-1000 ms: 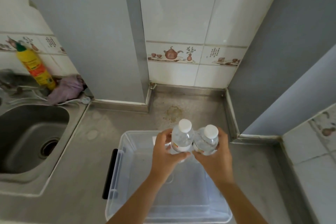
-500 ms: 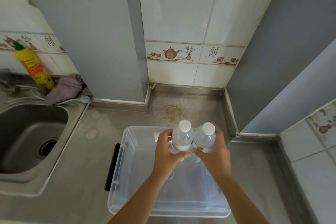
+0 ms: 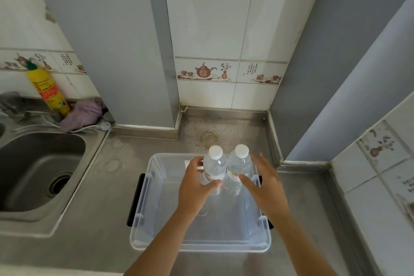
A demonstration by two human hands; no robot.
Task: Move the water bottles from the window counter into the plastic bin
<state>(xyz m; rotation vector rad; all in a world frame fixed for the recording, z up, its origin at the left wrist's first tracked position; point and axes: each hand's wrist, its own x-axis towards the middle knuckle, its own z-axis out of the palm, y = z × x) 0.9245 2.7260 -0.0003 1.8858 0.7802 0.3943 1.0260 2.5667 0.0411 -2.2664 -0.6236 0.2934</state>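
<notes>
A steel sink (image 3: pixel 40 170) fills the far left, with a yellow squeeze bottle (image 3: pixel 48 89) and a crumpled lilac cloth (image 3: pixel 84 114) behind it against the wall. To its right, on the grey tabletop (image 3: pixel 107 188), sits the clear plastic bin (image 3: pixel 145 237). Inside it, near the back wall, two water bottles stand upright and touching, white caps up. The left hand (image 3: pixel 193 188) wraps the left bottle (image 3: pixel 214 169), thumb and fingers curled around its label. The right bottle (image 3: pixel 239 163) stands just beside it. Half a second ago the right hand (image 3: pixel 263 182) was clasped around that bottle; now its fingers are spread and the palm has drawn off to the side, apparently no longer gripping it. Both bottles have also sunk lower into the bin. This suggests the right bottle is delivered and the left one is about to be let go. No other water bottles are visible.
</notes>
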